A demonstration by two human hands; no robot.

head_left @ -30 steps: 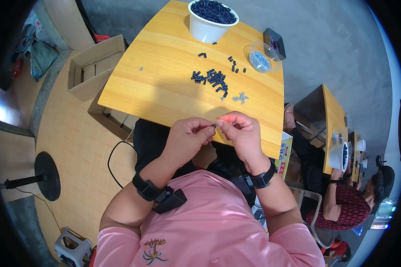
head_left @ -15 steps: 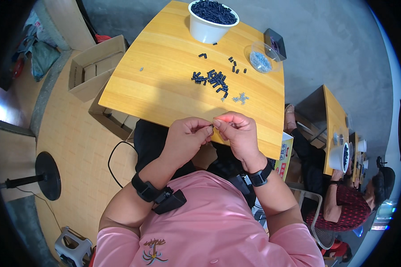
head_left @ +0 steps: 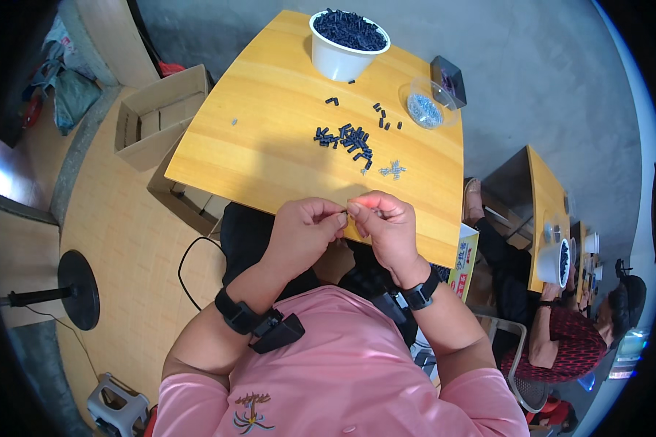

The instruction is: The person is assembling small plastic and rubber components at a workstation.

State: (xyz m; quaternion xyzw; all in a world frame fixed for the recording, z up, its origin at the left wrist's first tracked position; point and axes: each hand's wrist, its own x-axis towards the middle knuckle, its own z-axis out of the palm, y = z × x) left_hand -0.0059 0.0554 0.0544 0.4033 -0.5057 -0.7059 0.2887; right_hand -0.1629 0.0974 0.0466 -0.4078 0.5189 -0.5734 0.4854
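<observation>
black parts (head_left: 350, 30) fill bucket (head_left: 337, 61); silvery bits (head_left: 424, 111) in bowl (head_left: 431, 125)

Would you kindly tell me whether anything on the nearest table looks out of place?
One small pale piece lies alone on the left of the table, well apart from the cluster of similar-looking pieces on the right, so it looks stray.

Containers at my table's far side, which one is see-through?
The clear, round plastic bowl of silvery pieces; the white round bucket and black rectangular box are opaque.
</observation>
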